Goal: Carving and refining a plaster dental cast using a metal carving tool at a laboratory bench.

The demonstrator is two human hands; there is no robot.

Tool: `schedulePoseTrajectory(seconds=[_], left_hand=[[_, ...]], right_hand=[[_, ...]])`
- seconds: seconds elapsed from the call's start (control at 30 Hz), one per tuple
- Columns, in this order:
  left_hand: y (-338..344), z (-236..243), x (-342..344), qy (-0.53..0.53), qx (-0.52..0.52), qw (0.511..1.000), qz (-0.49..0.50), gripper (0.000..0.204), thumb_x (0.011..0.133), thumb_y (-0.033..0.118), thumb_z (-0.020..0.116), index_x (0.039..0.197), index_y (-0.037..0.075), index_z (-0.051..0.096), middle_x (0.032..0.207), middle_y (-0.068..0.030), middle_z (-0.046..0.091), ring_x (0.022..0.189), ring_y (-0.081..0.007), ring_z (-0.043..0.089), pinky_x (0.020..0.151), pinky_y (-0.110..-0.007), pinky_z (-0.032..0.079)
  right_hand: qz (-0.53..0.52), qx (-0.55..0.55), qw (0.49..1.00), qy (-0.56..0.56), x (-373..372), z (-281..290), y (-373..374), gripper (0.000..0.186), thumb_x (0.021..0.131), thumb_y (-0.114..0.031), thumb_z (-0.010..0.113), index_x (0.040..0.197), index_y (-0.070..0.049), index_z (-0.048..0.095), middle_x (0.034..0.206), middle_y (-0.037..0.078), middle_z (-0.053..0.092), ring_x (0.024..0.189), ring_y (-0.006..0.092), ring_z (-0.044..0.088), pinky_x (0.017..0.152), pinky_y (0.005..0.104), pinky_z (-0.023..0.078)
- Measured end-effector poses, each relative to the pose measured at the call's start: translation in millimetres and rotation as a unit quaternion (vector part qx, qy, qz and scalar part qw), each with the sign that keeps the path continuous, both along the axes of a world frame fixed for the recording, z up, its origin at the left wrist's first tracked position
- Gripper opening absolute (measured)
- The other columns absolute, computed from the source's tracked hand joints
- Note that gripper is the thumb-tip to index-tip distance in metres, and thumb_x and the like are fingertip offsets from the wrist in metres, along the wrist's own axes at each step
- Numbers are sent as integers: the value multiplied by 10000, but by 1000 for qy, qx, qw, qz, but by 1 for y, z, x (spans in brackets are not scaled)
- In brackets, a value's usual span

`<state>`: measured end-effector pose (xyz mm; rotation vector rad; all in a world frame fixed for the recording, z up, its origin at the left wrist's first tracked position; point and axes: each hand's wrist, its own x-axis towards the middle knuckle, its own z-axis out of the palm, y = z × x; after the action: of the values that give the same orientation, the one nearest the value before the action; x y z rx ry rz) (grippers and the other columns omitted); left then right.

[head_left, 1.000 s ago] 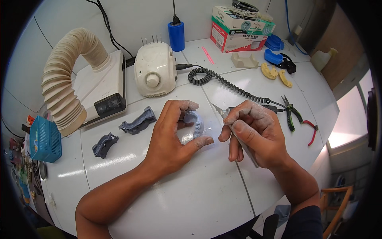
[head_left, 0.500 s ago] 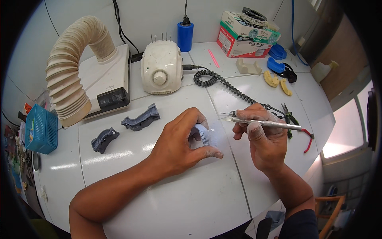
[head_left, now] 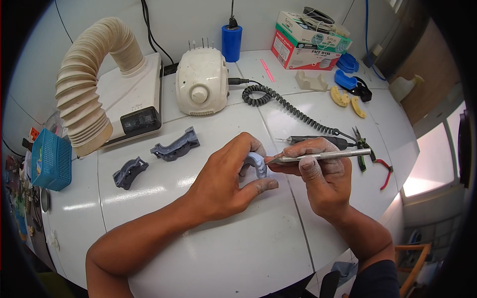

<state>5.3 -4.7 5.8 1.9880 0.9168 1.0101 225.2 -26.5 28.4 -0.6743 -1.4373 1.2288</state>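
Lilac-blue tooth-arch model [head_left: 257, 161] sits at the centre of the frame, raised in the left hand [head_left: 226, 174], whose grip is part-curled: fingers behind the piece, thumb below, holding it between them. Right hand [head_left: 325, 184], right of centre, has its grip closed on a silver-handled knife [head_left: 338, 155]; the blade tip is at the arch's right edge, touching or just short of it, cannot tell which. Progress, as judged: work on the arch is in hand and not finished; the tooth forms are already shaped, but the fingers cover part of the piece, so the amount left cannot be read. Two dark grey pieces, a longer one [head_left: 175, 146] and a shorter one [head_left: 130, 173], lie left of centre, untouched by either hand. Surface: white, glossy counter [head_left: 213, 253] with dark seams and bright reflections toward the left. Along its back, upper left to centre: ribbed hose [head_left: 84, 74] on a white box, cream control unit [head_left: 201, 82] with a knob, blue cylinder [head_left: 231, 43]. Upper right: stacked cartons [head_left: 308, 54], blue trays [head_left: 346, 78], yellow pieces [head_left: 340, 97]. A dark handpiece [head_left: 318, 141] lies behind the right hand on a coiled cord [head_left: 293, 109]. Room: pale wall at top, blue basket [head_left: 58, 159] at left, wooden frame [head_left: 415, 268] lower right, strong daylight at the right edge.
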Motion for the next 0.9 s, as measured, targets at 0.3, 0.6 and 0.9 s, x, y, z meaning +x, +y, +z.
schedulePoseTrajectory(seconds=[0.3, 0.6, 0.9], left_hand=[[-3, 10, -1, 34, -78, 996, -17, 491, 847, 237, 893, 1121, 40, 537, 946, -121, 596, 699, -222, 562, 605, -360, 472], [-3, 8, -1, 26, -59, 998, -19, 488, 846, 237, 890, 1112, 36, 534, 927, -127, 586, 672, -226, 542, 601, -366, 456], [-1, 4, -1, 33, -31, 999, -16, 481, 843, 212, 908, 1099, 64, 529, 862, -27, 620, 684, -97, 540, 610, -269, 421]], right_hand=[[-1, -5, 1000, -26, 3, -3, 0, 193, 1075, -42, 581, 1194, 100, 636, 1160, 197, 695, 1126, 268, 722, 992, 403, 620], [6, 3, 999, -49, 4, 0, 0, 166, 1066, -17, 578, 1178, 91, 635, 1148, 206, 699, 1126, 267, 725, 992, 396, 611], [5, 6, 999, -54, 2, 2, -1, 163, 1066, -40, 596, 1175, 75, 636, 1132, 195, 708, 1122, 245, 717, 985, 381, 592]])
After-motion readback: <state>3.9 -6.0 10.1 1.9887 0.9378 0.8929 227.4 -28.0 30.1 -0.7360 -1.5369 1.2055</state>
